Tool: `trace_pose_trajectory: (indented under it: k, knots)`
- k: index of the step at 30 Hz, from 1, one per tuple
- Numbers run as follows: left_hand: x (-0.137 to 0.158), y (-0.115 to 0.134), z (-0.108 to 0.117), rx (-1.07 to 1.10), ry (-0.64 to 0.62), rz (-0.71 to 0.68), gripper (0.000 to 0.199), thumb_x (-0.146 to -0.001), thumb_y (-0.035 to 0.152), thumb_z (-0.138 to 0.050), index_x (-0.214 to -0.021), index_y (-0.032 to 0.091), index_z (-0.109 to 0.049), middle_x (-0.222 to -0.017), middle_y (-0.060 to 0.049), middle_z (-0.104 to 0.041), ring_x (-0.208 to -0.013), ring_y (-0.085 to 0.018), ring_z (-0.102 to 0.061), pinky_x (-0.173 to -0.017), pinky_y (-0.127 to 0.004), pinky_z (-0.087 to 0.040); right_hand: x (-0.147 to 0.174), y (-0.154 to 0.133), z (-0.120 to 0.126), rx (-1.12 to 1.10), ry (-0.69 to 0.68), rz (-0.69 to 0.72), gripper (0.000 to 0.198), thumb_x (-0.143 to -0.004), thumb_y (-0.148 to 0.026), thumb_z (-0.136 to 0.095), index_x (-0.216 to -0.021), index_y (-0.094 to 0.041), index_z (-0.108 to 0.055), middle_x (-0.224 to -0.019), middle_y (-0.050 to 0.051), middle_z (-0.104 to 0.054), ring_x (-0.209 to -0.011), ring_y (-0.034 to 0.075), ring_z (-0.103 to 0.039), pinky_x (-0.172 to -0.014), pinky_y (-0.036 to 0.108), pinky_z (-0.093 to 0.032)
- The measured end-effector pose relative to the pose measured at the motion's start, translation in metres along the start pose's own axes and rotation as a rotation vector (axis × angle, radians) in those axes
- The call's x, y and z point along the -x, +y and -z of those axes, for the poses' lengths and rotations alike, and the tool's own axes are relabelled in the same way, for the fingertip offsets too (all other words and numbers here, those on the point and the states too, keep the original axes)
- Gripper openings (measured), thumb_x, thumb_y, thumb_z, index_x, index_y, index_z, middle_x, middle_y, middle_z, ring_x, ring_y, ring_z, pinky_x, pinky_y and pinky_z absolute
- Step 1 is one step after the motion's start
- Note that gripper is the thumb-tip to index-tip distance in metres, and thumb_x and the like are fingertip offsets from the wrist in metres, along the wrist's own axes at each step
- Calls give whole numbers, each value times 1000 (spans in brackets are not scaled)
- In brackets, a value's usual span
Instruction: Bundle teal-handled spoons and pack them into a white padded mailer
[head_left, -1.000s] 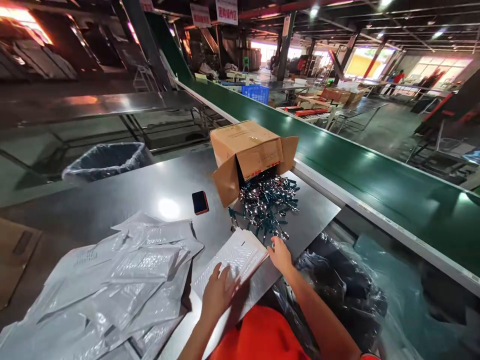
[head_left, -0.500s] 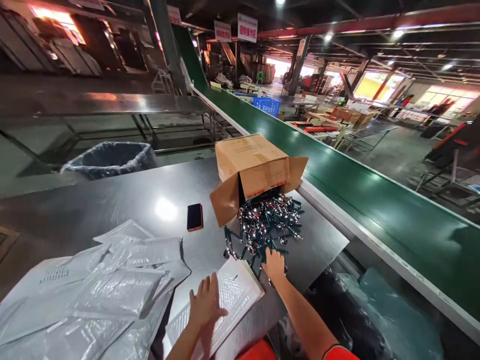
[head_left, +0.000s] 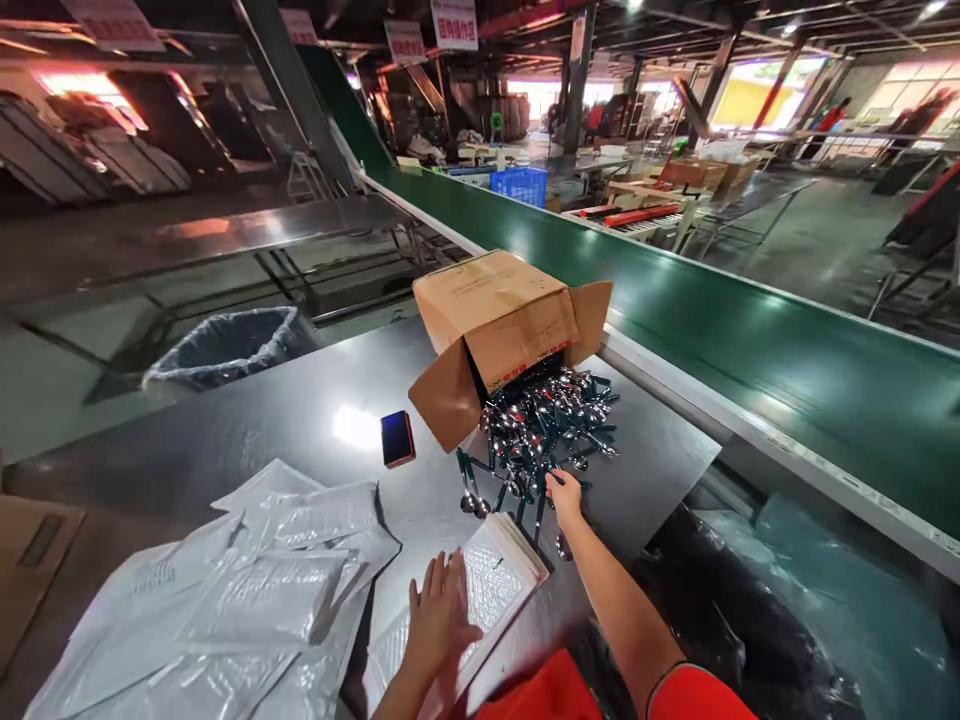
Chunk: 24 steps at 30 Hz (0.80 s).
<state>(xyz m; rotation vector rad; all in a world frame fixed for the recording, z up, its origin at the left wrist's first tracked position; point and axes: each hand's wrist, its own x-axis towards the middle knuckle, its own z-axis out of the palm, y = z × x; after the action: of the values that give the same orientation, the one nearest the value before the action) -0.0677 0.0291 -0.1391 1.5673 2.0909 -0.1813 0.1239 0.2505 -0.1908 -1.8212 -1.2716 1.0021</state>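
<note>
My left hand rests with fingers spread on a stack of white bubble mailers near the table's front. At the edge of the heap of spoons, my right hand has its fingers closed on a dark-handled spoon, most of which the hand hides. Shiny metal bowls and dark green handles lie jumbled in that pile. It spills from a cardboard box tipped on its side, flaps open toward me. To the left, more white mailers lie in a loose heap.
A phone lies on the metal table left of the box. Beyond the box runs a green conveyor belt. A lined bin stands past the table's far left edge. Plastic bags lie at the right, below the table edge.
My right hand has moved slightly into the edge of the spoons, and its fingers have closed on one. My left hand stays spread on the mailers. The view has shifted a little.
</note>
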Motion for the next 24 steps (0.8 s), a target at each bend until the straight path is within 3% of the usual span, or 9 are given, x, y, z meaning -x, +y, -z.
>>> trace_pose_trajectory:
  k: [4,8,11,14,18,21,24]
  knots:
    - [15,-11,-9,137,184,-50,79,-82,31,-63,-152,7,-36,-163,-24,-30,-152,-35,-25,-122,-59,-21,-6,-20,10,-192,64,-4,22,-96,-34,-64,-88,-13,-63,-74,-3,-63,-58,9,-58,-55,23,-52]
    - [22,-36,-39,433,471,-88,53,-89,30,-48,-137,7,-54,-152,-27,-47,-139,-35,-49,-114,-55,-41,-23,-43,51,-338,104,72,26,-91,-41,-68,-87,-15,-61,-68,-6,-59,-51,8,-52,-51,22,-46]
    - [26,-47,-53,601,573,-118,51,-92,43,-44,-127,11,-63,-142,-24,-58,-129,-33,-59,-107,-52,-51,-40,-56,83,-385,167,107,38,-86,-55,-65,-94,-18,-59,-73,-5,-61,-51,8,-50,-51,23,-45]
    - [30,-49,-58,613,607,-187,49,-91,45,-45,-117,12,-70,-129,-22,-69,-120,-32,-66,-100,-48,-57,-53,-60,97,-332,249,87,45,-92,-63,-51,-88,-19,-57,-72,-4,-59,-51,8,-49,-52,24,-44]
    - [40,-56,-61,550,574,-317,40,-92,39,-47,-109,15,-74,-113,-16,-77,-105,-26,-74,-91,-36,-61,-58,-55,82,-124,254,50,44,-100,-56,-45,-87,-17,-58,-71,-3,-59,-56,10,-54,-58,26,-48]
    - [50,-68,-64,520,561,-352,35,-94,36,-48,-112,18,-73,-111,-12,-79,-102,-23,-75,-88,-29,-61,-61,-56,60,92,138,53,38,-100,-51,-49,-97,-16,-62,-78,0,-65,-65,13,-62,-67,31,-53]
    - [60,-79,-64,523,590,-338,33,-94,36,-51,-111,19,-73,-108,-9,-79,-98,-21,-76,-87,-26,-61,-65,-62,40,356,3,70,29,-98,-44,-57,-103,-16,-65,-96,4,-69,-87,18,-67,-85,39,-54]
